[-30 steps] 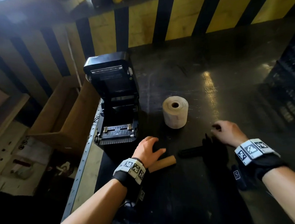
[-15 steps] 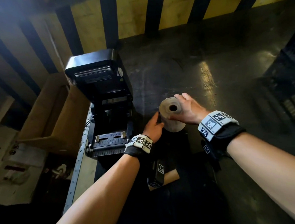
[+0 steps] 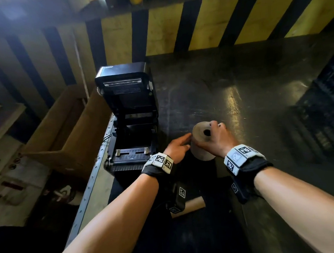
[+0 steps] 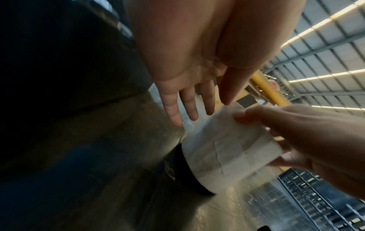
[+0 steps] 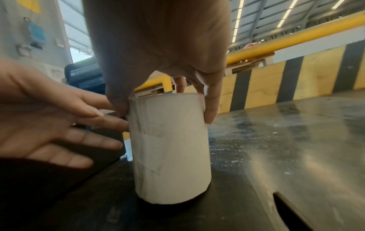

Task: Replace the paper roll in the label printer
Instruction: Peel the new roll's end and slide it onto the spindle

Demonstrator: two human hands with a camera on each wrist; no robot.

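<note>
The white paper roll (image 3: 201, 155) stands on end on the dark table (image 3: 238, 104), just right of the black label printer (image 3: 129, 116), whose lid is up and whose bay is dark inside. My right hand (image 3: 217, 137) grips the roll's top rim from above, thumb on the near side. My left hand (image 3: 179, 146) lies open, its straight fingers touching the roll's left side. In the right wrist view, thumb and fingers of my right hand (image 5: 166, 65) clamp the roll (image 5: 169, 148), with my left hand (image 5: 49, 117) beside it. The left wrist view shows the fingers (image 4: 187, 107) at the roll (image 4: 227, 148).
An empty brown cardboard core (image 3: 194, 203) lies on the table under my left wrist. An open cardboard box (image 3: 67, 134) sits left of the table edge. A dark crate (image 3: 319, 119) stands at the right. A yellow and black striped barrier (image 3: 196, 29) closes the back.
Both hands left the table front and came to the paper roll. My right hand took hold of its top; my left hand came against its side.
</note>
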